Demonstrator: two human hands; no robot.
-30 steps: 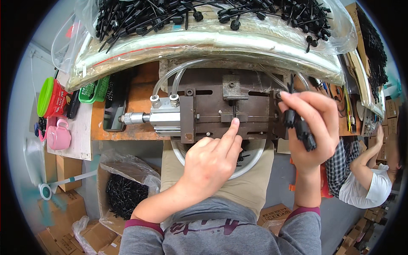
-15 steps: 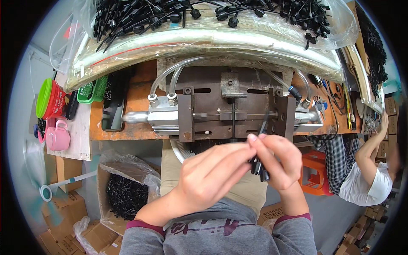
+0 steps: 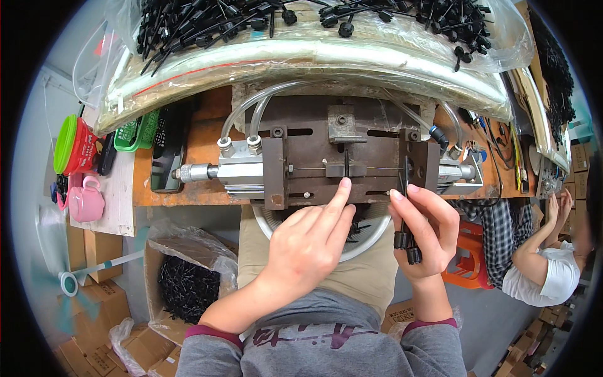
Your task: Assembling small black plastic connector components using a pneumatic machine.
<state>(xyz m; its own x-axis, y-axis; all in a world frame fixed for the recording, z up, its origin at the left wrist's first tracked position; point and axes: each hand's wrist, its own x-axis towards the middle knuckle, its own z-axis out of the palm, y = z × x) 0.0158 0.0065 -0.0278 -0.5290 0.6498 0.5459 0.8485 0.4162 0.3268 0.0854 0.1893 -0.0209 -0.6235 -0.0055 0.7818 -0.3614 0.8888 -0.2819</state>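
My left hand (image 3: 308,242) reaches to the clamping fixture (image 3: 308,188), its index finger stretched out and the other fingers partly bent. The tip of that finger is at the lower end of a thin black plastic stem (image 3: 347,162), which stands in the small middle block of the fixture. Whether finger and stem touch, I cannot tell. To the right, my right hand (image 3: 430,235) is closed on a few black plastic stems with knobbed ends (image 3: 412,254). Their thin ends point up toward the fixture's right plate (image 3: 422,160), the knobs hanging below my fingers.
Air cylinders (image 3: 242,174) with clear hoses flank the fixture. Many black stems (image 3: 207,25) lie on the plastic-covered tray (image 3: 301,60) behind. A pale-rimmed round container (image 3: 377,235) sits below the bench edge. Left are a pink cup (image 3: 86,201) and carton (image 3: 188,289); right, another person (image 3: 543,273).
My left hand has left my right hand and moved up-left to the fixture. My right hand has shifted slightly right. The left cylinder's end, blurred before, now sits still, farther left.
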